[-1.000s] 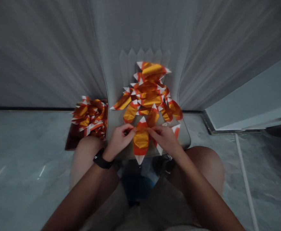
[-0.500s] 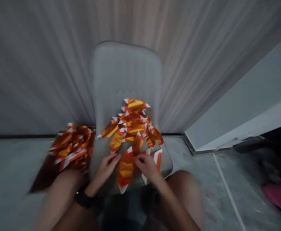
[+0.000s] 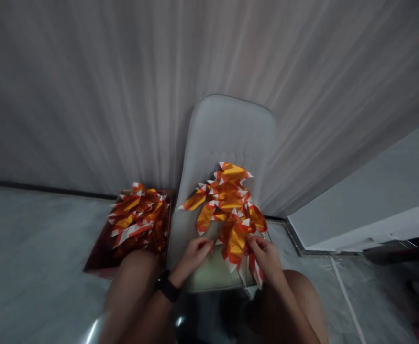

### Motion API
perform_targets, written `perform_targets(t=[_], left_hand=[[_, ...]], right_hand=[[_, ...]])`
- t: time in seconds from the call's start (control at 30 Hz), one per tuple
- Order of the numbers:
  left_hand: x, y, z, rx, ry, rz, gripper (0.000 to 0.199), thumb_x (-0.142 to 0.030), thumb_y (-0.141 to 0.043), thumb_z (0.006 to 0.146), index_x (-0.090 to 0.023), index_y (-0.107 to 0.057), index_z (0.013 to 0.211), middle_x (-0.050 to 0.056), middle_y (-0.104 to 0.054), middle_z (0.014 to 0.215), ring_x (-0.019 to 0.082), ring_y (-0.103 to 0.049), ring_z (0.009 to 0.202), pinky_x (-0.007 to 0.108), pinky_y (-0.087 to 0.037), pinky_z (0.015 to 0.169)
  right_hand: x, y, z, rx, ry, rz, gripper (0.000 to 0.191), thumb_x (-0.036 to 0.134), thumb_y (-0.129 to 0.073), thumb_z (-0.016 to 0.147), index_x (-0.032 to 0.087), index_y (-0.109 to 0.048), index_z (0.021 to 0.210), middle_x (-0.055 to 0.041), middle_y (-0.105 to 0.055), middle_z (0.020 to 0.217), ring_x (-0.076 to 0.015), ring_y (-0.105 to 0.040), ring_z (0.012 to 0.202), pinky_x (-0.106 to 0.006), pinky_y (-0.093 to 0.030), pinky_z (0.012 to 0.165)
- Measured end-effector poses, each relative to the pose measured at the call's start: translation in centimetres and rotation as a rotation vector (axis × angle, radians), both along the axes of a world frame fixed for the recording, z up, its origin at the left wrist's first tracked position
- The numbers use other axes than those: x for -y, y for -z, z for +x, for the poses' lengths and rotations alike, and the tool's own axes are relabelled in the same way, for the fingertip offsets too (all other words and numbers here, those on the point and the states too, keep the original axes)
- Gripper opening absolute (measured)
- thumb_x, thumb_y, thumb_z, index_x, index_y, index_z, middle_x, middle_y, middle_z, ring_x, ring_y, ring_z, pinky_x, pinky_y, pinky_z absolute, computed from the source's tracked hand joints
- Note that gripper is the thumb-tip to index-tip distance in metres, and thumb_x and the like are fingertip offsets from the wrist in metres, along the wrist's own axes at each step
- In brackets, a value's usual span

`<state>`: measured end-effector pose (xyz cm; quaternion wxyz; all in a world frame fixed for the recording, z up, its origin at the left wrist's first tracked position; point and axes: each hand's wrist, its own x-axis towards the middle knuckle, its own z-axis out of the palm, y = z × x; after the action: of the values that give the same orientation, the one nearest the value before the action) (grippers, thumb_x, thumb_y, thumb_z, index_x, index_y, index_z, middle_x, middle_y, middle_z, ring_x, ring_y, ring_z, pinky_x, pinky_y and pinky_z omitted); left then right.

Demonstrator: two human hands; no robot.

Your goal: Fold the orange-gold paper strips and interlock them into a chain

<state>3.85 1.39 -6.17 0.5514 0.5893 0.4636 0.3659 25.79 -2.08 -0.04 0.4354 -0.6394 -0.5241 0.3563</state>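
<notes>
My right hand (image 3: 265,254) pinches the edge of an orange-gold foil piece (image 3: 237,242) with red and white pointed ends, above the front right of the chair seat. My left hand (image 3: 195,252) is closed over the seat to the left, apart from that piece; something small and reddish shows at its fingertips, too small to make out. A pile of similar foil pieces (image 3: 229,196) lies on the grey chair (image 3: 231,126), spreading from the backrest foot onto the seat.
A dark red box (image 3: 100,248) filled with more foil pieces (image 3: 141,215) stands on the floor left of the chair. A grey curtain (image 3: 123,95) hangs behind. A pale panel (image 3: 367,200) stands at the right. My knees flank the seat.
The view has shifted, so the chair appears further right. My left hand has moved away from the held foil piece, which my right hand has shifted over the others at the right.
</notes>
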Motion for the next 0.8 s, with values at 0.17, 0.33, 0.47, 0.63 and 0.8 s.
perform_targets(t=[0.17,0.33,0.47,0.63,0.8], left_hand=[[0.1,0.7,-2.6,0.020,-0.125,0.001,0.042,-0.051,-0.050,0.086,-0.017,-0.053,0.063,-0.003,-0.045,0.056,0.013,-0.041,0.057,0.025,-0.028,0.055],[-2.0,0.4,-6.6,-0.196,-0.430,0.102,0.038,-0.045,-0.047,0.089,-0.017,-0.056,0.066,-0.003,-0.050,0.059,0.014,-0.046,0.060,0.025,-0.029,0.057],[-6.4,-1.5,-8.4,-0.423,-0.440,0.285,0.035,-0.042,-0.044,0.095,-0.018,-0.061,0.075,-0.001,-0.060,0.065,0.015,-0.054,0.063,0.025,-0.032,0.059],[-11.9,-2.5,-8.8,-0.595,-0.509,0.345,0.040,-0.042,-0.039,0.101,-0.018,-0.063,0.078,0.005,-0.067,0.074,0.018,-0.061,0.073,0.027,-0.034,0.064],[-13.6,-1.0,-8.8,-0.640,-0.485,0.320,0.034,-0.040,-0.042,0.101,-0.018,-0.067,0.090,0.010,-0.072,0.086,0.023,-0.067,0.084,0.028,-0.036,0.068]], right_hand=[[-3.1,-0.1,-3.2,0.088,-0.119,0.010,0.053,0.068,-0.054,0.084,0.023,-0.060,0.058,-0.0060,-0.067,0.058,-0.0214,-0.064,0.057,-0.031,-0.052,0.058],[-11.1,-2.4,-6.9,0.248,-0.153,0.035,0.043,0.047,-0.050,0.088,0.019,-0.065,0.060,-0.0061,-0.070,0.060,-0.0190,-0.066,0.058,-0.025,-0.050,0.058],[-17.5,-5.1,-10.3,0.548,-0.008,0.060,0.039,0.032,-0.046,0.094,0.015,-0.074,0.075,-0.0094,-0.076,0.074,-0.0199,-0.071,0.073,-0.024,-0.049,0.068],[-18.3,-4.5,-12.3,0.700,0.137,0.029,0.034,0.030,-0.049,0.097,0.011,-0.076,0.094,-0.0218,-0.075,0.094,-0.0292,-0.072,0.091,-0.032,-0.048,0.076],[-8.9,-0.3,-9.3,0.712,0.051,0.175,0.040,0.041,-0.044,0.099,0.018,-0.076,0.107,-0.0103,-0.077,0.083,-0.0227,-0.072,0.075,-0.028,-0.047,0.070]])
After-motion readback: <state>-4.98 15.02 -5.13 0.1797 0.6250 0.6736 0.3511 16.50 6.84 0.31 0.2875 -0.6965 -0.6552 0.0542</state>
